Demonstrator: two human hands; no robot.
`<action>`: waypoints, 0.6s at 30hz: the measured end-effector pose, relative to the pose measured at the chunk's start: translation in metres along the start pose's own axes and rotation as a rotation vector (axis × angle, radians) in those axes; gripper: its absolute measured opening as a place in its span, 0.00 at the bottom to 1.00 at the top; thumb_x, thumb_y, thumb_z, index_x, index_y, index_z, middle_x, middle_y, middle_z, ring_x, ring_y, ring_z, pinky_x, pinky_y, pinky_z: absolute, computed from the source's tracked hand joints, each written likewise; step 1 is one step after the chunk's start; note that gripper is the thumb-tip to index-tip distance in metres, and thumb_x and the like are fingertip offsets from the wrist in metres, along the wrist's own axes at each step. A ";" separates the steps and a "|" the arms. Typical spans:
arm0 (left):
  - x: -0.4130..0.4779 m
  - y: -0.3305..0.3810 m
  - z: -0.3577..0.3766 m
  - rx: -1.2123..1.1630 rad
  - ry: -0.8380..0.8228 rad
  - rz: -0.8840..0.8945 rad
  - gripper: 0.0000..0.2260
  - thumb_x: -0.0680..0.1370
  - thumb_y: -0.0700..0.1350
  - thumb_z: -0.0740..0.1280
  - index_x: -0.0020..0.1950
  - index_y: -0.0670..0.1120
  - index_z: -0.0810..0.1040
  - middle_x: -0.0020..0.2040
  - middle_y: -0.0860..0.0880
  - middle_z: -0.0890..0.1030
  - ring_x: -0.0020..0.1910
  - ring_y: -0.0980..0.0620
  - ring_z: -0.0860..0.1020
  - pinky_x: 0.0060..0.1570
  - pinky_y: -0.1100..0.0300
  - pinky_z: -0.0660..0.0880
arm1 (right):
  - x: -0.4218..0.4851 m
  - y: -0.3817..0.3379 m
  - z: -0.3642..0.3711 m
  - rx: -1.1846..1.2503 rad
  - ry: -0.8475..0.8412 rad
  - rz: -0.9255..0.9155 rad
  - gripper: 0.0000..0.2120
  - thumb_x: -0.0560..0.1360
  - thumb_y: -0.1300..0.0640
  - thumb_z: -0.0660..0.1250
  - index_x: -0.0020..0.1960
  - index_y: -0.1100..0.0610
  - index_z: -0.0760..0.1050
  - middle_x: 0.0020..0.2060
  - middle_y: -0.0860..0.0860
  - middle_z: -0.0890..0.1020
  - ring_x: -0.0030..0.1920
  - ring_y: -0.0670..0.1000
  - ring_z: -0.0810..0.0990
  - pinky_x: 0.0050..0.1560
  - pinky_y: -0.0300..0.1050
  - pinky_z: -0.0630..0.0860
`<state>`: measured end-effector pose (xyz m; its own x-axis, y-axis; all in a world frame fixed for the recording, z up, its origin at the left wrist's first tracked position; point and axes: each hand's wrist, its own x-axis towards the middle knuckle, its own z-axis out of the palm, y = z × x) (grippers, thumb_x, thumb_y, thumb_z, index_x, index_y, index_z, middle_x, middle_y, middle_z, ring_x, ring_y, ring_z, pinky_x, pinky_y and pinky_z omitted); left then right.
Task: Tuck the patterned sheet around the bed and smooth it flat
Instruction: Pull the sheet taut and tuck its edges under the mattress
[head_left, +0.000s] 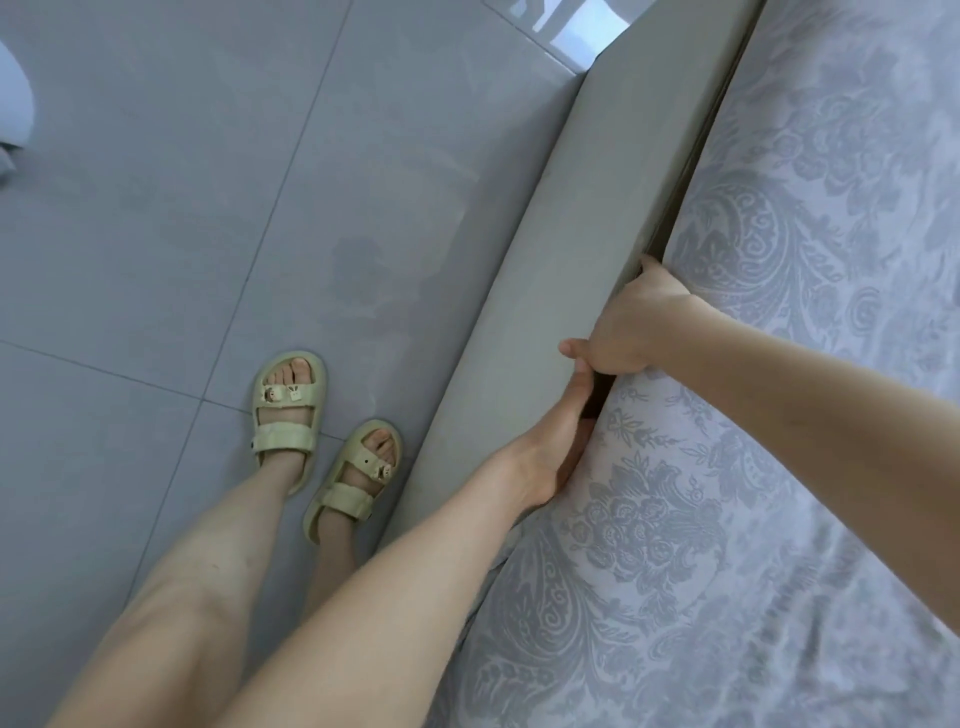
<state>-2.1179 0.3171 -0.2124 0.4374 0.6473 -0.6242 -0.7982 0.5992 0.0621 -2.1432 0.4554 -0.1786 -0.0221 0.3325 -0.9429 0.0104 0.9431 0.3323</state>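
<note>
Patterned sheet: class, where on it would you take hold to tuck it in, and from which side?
Probably take the patterned sheet at its side edge, where it curves down into the gap beside the grey bed frame. Come from the floor side, fingers pointing down; the flat top offers nothing to pinch.

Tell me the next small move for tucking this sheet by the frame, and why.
Likely push the left hand deeper, driving the patterned sheet down. Its fingers are down in the gap beside the bed frame, the right hand dips into the same gap just ahead, and the sheet bulges at that edge.
</note>
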 end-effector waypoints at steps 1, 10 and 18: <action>0.001 0.000 0.001 -0.039 -0.033 -0.017 0.35 0.72 0.73 0.43 0.70 0.57 0.69 0.68 0.51 0.74 0.67 0.52 0.72 0.69 0.53 0.66 | 0.001 -0.001 0.001 -0.013 -0.019 0.013 0.38 0.76 0.33 0.36 0.76 0.54 0.56 0.75 0.54 0.60 0.76 0.55 0.52 0.73 0.57 0.47; -0.069 -0.046 -0.055 0.207 0.596 0.256 0.24 0.83 0.55 0.50 0.43 0.44 0.80 0.47 0.45 0.81 0.45 0.52 0.77 0.50 0.63 0.71 | -0.034 -0.027 0.004 0.065 0.259 -0.161 0.33 0.80 0.39 0.34 0.32 0.57 0.68 0.51 0.54 0.82 0.59 0.53 0.76 0.68 0.52 0.55; -0.109 -0.134 -0.103 0.594 0.497 -0.180 0.08 0.57 0.46 0.62 0.35 0.49 0.71 0.43 0.47 0.77 0.46 0.48 0.75 0.45 0.55 0.66 | -0.085 -0.138 0.047 0.146 0.156 -0.411 0.32 0.80 0.38 0.37 0.36 0.58 0.69 0.53 0.55 0.81 0.58 0.54 0.76 0.63 0.51 0.61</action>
<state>-2.1013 0.1177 -0.2327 0.1909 0.3147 -0.9298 -0.3173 0.9162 0.2449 -2.0963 0.2971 -0.1458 -0.2043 -0.0624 -0.9769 0.1099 0.9902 -0.0862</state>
